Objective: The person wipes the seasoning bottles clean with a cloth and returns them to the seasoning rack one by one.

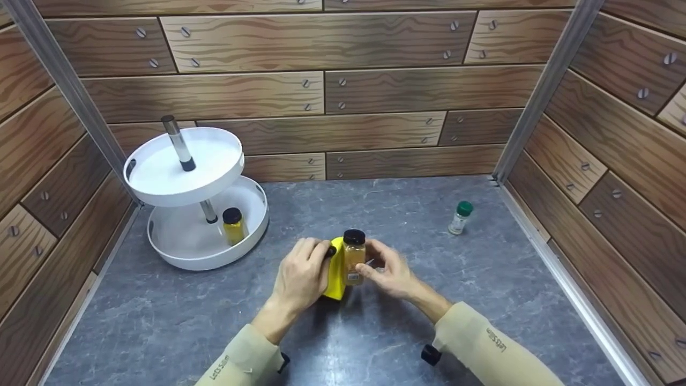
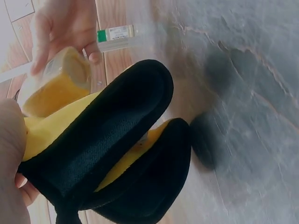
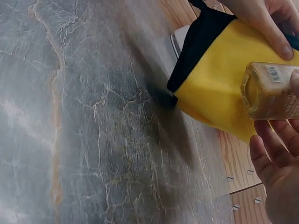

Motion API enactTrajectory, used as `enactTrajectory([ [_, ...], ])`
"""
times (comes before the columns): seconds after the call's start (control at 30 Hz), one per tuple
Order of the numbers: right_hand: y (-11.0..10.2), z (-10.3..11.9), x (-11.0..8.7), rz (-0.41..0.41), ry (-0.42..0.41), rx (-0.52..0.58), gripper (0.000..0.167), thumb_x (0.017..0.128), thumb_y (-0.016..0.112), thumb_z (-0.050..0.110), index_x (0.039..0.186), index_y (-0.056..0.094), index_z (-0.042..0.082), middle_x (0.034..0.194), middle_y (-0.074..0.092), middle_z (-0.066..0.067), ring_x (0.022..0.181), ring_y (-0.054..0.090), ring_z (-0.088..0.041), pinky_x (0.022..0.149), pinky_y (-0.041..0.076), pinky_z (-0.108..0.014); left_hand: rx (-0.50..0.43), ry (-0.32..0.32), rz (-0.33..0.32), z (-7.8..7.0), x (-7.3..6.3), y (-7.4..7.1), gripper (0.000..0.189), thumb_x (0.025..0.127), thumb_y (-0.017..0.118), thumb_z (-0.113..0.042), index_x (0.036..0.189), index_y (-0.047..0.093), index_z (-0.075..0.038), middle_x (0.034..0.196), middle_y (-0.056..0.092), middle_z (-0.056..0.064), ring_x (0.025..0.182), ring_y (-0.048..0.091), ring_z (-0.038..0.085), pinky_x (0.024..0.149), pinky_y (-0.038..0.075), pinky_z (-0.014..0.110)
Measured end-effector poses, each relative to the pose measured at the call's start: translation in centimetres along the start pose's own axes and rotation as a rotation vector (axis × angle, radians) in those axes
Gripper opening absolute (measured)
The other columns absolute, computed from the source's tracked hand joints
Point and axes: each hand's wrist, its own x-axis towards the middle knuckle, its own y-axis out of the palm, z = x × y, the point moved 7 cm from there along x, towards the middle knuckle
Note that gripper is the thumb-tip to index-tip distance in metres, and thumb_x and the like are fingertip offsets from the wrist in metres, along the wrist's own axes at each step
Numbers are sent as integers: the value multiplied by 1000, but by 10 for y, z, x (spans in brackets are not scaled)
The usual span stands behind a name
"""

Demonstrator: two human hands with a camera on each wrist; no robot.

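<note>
In the head view my left hand (image 1: 303,276) grips a yellow cloth (image 1: 336,273) with black edging. It hangs folded, its wide black border (image 2: 117,126) facing the left wrist camera. My right hand (image 1: 391,271) holds a clear spice jar (image 1: 353,262) upright between thumb and fingers. This jar has a black lid and yellowish-tan contents; a barcode label (image 3: 274,73) shows in the right wrist view. The cloth lies right against the jar's left side, both raised over the grey tabletop.
At the left stands a two-tier white round tray (image 1: 209,262) with a metal post. A black-lidded jar of yellow spice (image 1: 233,228) sits on its lower tier. A green-capped spice jar (image 1: 460,219) stands at the back right. Wood-patterned walls (image 1: 321,43) enclose the table (image 1: 134,321).
</note>
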Motion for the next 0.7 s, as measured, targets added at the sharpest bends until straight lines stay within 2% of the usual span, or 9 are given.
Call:
enactTrajectory([
  [0.17,0,2,1,-16,-38,20,47,107,72,12,150,60,-2,123,78,-24,101,73,-13,88,64,-29,-3,-2,2,-5,1,3,27,85,87,-5,110,77,-3,94,71,5,82,66,20,71,60,28],
  [0.4,1,6,1,-19,-101,61,47,109,69,10,152,56,-4,125,76,-29,101,74,-8,85,64,-25,-5,9,-3,-9,0,5,25,85,84,-4,109,76,-5,95,72,5,83,66,20,71,60,28],
  [0.57,1,8,2,-23,-77,102,47,110,67,10,153,55,-6,127,74,-32,100,76,-7,85,66,-25,-13,15,-12,-11,-2,4,22,86,83,-3,107,76,-6,95,71,5,83,66,20,70,60,28],
  [0.7,-1,8,4,-58,-44,136,44,111,64,6,151,55,-11,127,73,-35,101,76,-5,87,66,-25,-29,28,-1,-14,-5,4,21,87,84,-4,105,75,-8,94,69,3,82,66,19,68,60,28],
])
